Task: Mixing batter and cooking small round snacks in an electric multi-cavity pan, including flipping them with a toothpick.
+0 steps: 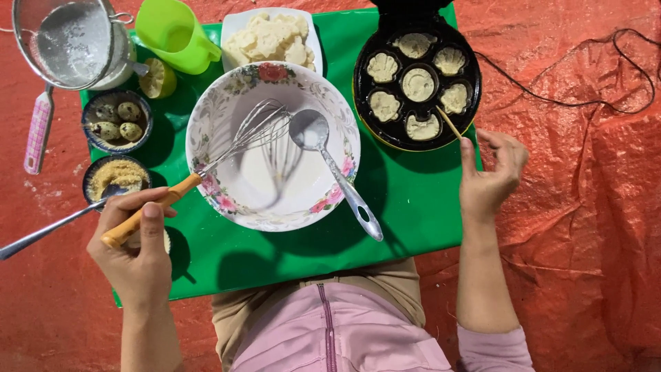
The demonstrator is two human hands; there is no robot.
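Note:
My left hand (138,255) grips the wooden handle of a wire whisk (255,131) whose head is lifted inside a large white floral bowl (206,117) of pale batter. A metal ladle (330,165) rests in the bowl with its handle over the rim. My right hand (490,172) pinches a thin wooden skewer (449,124) that points into a round black mould maker (413,76) with several flower-shaped cakes. The skewer tip is at the lower right cake.
On the green mat (413,207): a white plate of cooked cakes (272,36), a green jug (172,31), a sieve on a cup (72,41), half a lime (158,77), a bowl of speckled eggs (116,120), a bowl of brown sugar with a spoon (116,176). A black cord (585,96) trails right.

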